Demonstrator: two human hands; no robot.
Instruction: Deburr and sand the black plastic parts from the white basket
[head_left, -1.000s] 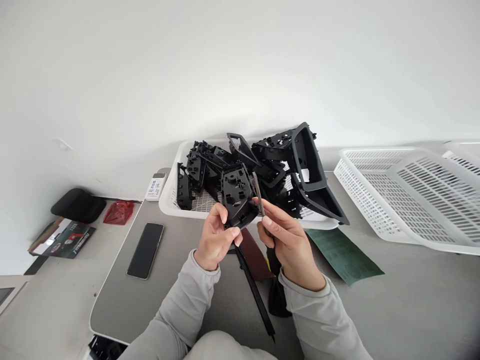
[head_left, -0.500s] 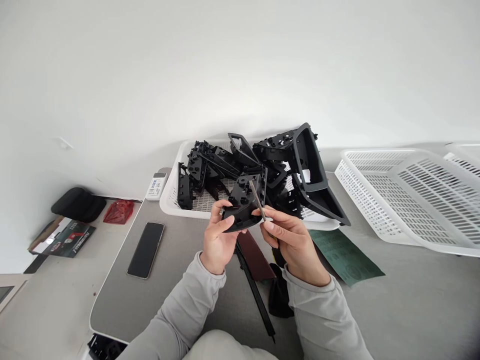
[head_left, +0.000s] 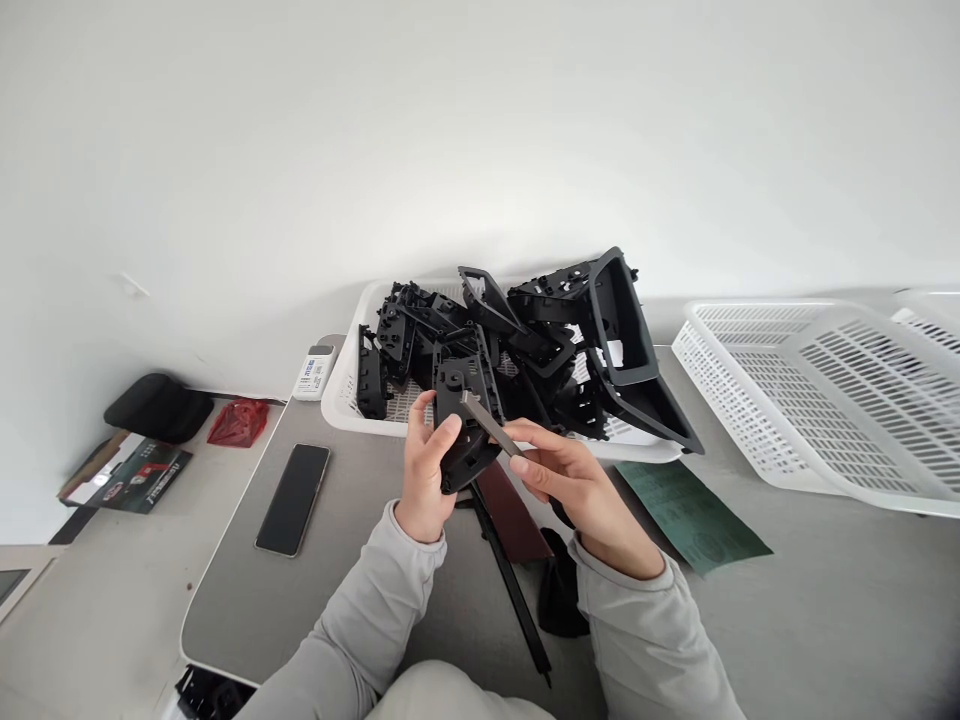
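My left hand [head_left: 424,485] is closed around the lower left side of a black moulded plastic part [head_left: 456,380], thumb on its near face. The part is tilted up in front of the basket, its clips and round boss facing me. My right hand [head_left: 581,490] grips a flat grey metal file [head_left: 491,424] between thumb and fingers. The file's tip lies over the part's face, just below the boss; whether it touches cannot be told. Its handle end is hidden in my palm.
A white basket [head_left: 346,408] heaped with black plastic parts stands behind my hands. More white baskets [head_left: 757,440] are at right. Green sandpaper [head_left: 694,515], a dark red sheet [head_left: 514,515], a long black strip [head_left: 511,590] and a phone [head_left: 292,500] lie on the table.
The plastic part has turned and shifted left and slightly down in my left hand. The file has swung to a flatter slant, its tip moving left and down.
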